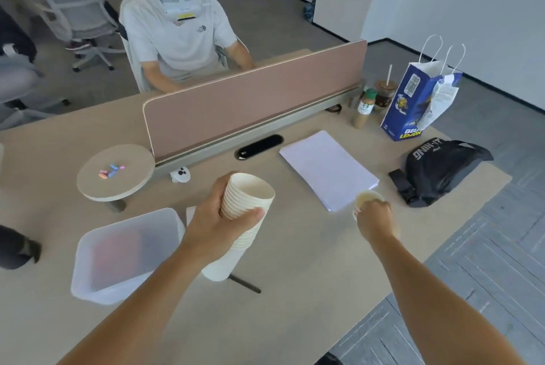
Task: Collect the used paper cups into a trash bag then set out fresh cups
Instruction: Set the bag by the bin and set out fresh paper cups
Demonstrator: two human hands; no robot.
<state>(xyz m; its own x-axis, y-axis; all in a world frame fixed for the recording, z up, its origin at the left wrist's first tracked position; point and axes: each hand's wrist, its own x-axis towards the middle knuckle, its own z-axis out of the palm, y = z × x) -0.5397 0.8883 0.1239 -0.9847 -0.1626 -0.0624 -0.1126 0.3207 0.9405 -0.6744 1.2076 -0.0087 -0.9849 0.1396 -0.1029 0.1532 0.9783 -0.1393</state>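
My left hand [219, 217] grips a tall stack of white paper cups [244, 211], tilted, above the middle of the beige table [295, 261]. My right hand [376, 215] holds a single paper cup [365, 198] by its rim, upright, just at the near corner of a stack of white paper [327, 168]. Whether this cup rests on the table or hangs just above it I cannot tell. No trash bag is clearly in view.
A translucent plastic bin [126, 252] sits at the left front. A small round stand [116, 172], a pink divider [253, 99], a blue paper bag [413, 102], drink bottles [364, 108] and a black pouch [439, 170] stand around. A person sits behind the divider.
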